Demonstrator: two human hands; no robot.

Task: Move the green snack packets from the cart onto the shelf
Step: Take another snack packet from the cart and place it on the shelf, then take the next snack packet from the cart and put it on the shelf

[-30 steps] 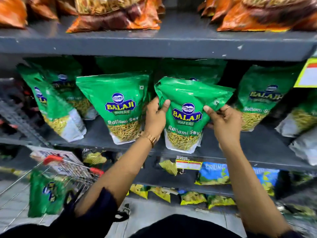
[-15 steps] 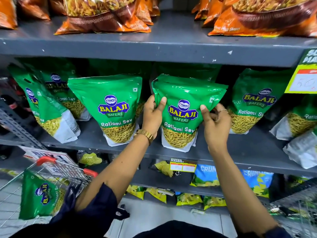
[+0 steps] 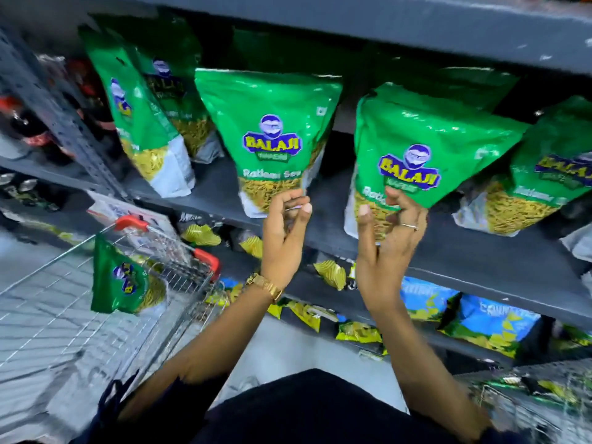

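Observation:
Several green Balaji snack packets stand in a row on the grey shelf (image 3: pixel 480 257). The one right of centre (image 3: pixel 426 133) stands upright, and my right hand (image 3: pixel 387 248) is in front of its lower edge with fingers spread, fingertips at the packet but not gripping. My left hand (image 3: pixel 283 232) hangs loosely curled and empty just below the neighbouring packet (image 3: pixel 272 123). More green packets lean at the left (image 3: pixel 141 123) and right (image 3: pixel 551 161). One green packet (image 3: pixel 121 280) stands in the wire cart (image 3: pixel 48 315) at lower left.
The cart's red-ended handle (image 3: pixel 205 256) is close to my left forearm. Yellow (image 3: pixel 330 274) and blue (image 3: pixel 493 322) packets fill the lower shelf. A shelf board (image 3: pixel 384 24) runs overhead. Dark bottles (image 3: pixel 28 129) stand at far left. Another wire basket (image 3: pixel 528 395) sits lower right.
Both hands have let go of the green packet's sides and dropped toward its base; it now stands on the shelf alone. The view has swung down and left, toward the cart.

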